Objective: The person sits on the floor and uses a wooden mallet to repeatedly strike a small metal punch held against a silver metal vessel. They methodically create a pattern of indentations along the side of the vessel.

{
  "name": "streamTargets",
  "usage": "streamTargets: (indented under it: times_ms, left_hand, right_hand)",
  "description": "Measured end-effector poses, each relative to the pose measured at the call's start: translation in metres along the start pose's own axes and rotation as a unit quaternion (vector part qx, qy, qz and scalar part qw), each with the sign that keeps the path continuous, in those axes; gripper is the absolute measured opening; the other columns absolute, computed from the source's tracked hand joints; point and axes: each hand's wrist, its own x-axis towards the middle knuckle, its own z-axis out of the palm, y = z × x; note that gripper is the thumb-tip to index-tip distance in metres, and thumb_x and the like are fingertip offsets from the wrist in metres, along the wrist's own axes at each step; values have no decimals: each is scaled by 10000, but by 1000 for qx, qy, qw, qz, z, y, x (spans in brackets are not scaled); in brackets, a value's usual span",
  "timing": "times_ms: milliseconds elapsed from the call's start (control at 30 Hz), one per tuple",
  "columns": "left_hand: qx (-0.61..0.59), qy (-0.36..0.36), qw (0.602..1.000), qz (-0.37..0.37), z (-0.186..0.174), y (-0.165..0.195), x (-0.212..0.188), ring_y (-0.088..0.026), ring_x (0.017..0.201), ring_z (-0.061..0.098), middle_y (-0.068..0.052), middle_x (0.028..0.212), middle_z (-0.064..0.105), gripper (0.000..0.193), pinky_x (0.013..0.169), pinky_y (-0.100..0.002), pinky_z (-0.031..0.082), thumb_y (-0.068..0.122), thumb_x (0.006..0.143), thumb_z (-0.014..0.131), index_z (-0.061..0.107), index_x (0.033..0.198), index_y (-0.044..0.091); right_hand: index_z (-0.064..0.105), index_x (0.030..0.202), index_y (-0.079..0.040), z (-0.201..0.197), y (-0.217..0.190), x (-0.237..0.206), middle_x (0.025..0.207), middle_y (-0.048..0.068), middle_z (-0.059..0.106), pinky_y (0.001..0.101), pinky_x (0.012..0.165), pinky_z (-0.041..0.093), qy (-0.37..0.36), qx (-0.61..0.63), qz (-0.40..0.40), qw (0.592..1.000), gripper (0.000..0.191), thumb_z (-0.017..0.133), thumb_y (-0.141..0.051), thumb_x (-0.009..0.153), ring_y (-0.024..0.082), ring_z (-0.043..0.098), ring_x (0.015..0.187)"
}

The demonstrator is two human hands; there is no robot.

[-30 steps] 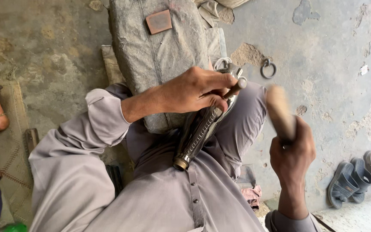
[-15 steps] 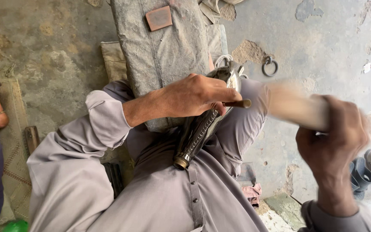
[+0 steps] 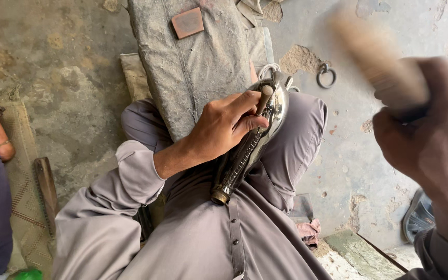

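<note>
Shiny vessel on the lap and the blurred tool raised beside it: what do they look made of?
Vessel: seemingly polished metal, its mirror-bright body reflecting light, with a darker patterned neck. Tool in the right hand: probably bare wood, pale tan and matte, though motion blur leaves that uncertain.

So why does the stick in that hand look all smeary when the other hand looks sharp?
In the head view, the wooden stick in the right hand is smeared by motion blur, and that hand sits close to the camera and looks soft too. The left hand and the shiny metal vessel it steadies are crisp. Lighting is soft daylight, with a pale glint on the vessel.
</note>
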Motion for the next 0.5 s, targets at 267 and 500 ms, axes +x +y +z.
streamTargets:
  times_ms: [267,500]
  left_hand:
    - [10,-4,1000,-15,-3,8,-4,-267,823,724,-98,919,680,358,679,-398,584,370,1033,653,556,1255,107]
    - [8,-4,1000,3,-1,12,-4,-215,816,731,-80,936,686,324,669,-355,609,337,1034,655,580,1257,114]
  right_hand:
    - [617,1276,74,-6,0,-20,971,225,671,378,731,577,8,-133,-94,987,347,716,48,944,295,697,831]
    - [685,1261,28,10,8,-39,919,161,684,408,700,505,51,-234,-116,964,404,757,2,864,257,628,717]
